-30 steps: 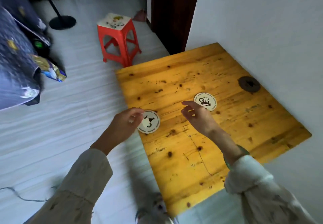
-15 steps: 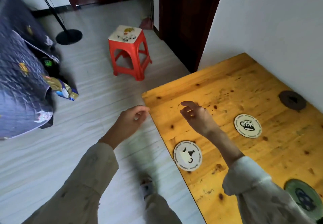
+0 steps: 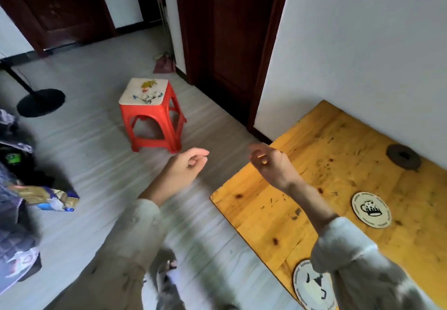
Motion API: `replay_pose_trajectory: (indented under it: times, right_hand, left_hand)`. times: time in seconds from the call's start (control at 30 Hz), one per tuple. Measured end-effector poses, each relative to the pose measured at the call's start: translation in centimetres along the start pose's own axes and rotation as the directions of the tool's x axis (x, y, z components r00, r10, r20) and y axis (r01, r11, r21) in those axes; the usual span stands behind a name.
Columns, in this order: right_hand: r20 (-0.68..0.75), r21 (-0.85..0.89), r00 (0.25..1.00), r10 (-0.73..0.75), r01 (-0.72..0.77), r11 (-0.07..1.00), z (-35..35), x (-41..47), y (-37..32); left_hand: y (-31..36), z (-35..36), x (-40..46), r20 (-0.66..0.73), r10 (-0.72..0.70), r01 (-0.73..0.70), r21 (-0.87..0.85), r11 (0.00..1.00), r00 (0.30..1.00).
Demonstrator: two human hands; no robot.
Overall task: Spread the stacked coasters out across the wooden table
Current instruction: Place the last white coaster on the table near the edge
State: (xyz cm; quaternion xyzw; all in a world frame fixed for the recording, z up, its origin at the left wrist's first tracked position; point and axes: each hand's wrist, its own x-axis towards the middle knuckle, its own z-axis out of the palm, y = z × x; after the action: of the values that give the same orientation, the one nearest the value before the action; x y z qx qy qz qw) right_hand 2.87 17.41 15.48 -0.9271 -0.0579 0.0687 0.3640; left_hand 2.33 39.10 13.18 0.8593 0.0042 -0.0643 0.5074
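Two round white coasters lie apart on the yellow wooden table (image 3: 338, 145). The one printed with a beer mug (image 3: 371, 209) is mid-table; the other coaster (image 3: 310, 285), near the front left edge, is partly hidden by my right sleeve. A dark round coaster (image 3: 403, 156) rests by the wall. My left hand (image 3: 187, 167) hovers over the floor left of the table, fingers loosely curled, holding nothing. My right hand (image 3: 272, 164) hangs above the table's far left corner with curled fingers, also with nothing in it.
A red plastic stool (image 3: 151, 116) stands on the grey floor beyond my hands. A dark fan base (image 3: 41, 102) and a covered pile with a foil bag (image 3: 56, 198) lie at the left. A dark wooden door (image 3: 229, 43) and white wall border the table.
The view has swung up and left, so the table and coasters slid to the lower right. Both hands lifted away from the coasters and hold nothing.
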Motion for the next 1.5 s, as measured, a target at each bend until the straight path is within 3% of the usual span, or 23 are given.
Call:
replay_pose_trajectory:
  times: [0.2,0.37,0.8,1.0,1.17,1.27,1.4,1.5]
  right_hand:
    - [-0.176,0.009,0.972,0.156,-0.157,0.988,3.4,6.4,-4.0]
    - [-0.263,0.078,0.912,0.316,-0.307,0.949,3.8,9.7,-4.7]
    - [-0.486,0.252,0.667,0.565,-0.512,0.821,-2.3,17.6,3.4]
    - [-0.46,0.379,0.54,0.705,-0.598,0.706,-3.5,18.4,6.6]
    - [-0.473,0.492,0.366,0.801,-0.644,0.585,-4.1,16.8,9.5]
    - [-0.455,0.561,0.248,0.855,-0.666,0.492,-4.2,15.8,11.4]
    - [-0.426,0.668,0.053,0.903,-0.655,0.353,-4.8,15.1,13.8]
    - [-0.374,0.753,-0.104,0.922,-0.615,0.236,-5.1,15.2,15.7]
  left_hand:
    - [-2.7,-6.7,10.2,0.216,0.096,-0.107,0.04,0.993,0.972]
    - [-1.8,-7.7,17.4,0.37,0.154,-0.195,0.076,0.978,0.916]
    - [6.0,3.0,34.1,0.689,0.311,-0.481,0.062,0.874,0.654]
    - [8.9,8.1,38.5,0.79,0.311,-0.576,0.065,0.815,0.529]
    - [10.9,14.4,40.5,0.899,0.267,-0.651,0.027,0.758,0.348]
    - [12.0,19.2,40.7,0.95,0.234,-0.679,-0.034,0.733,0.205]
    - [12.4,25.9,41.4,0.99,0.139,-0.713,-0.107,0.693,-0.014]
    - [12.5,30.6,42.5,0.989,0.049,-0.752,-0.136,0.645,-0.137]
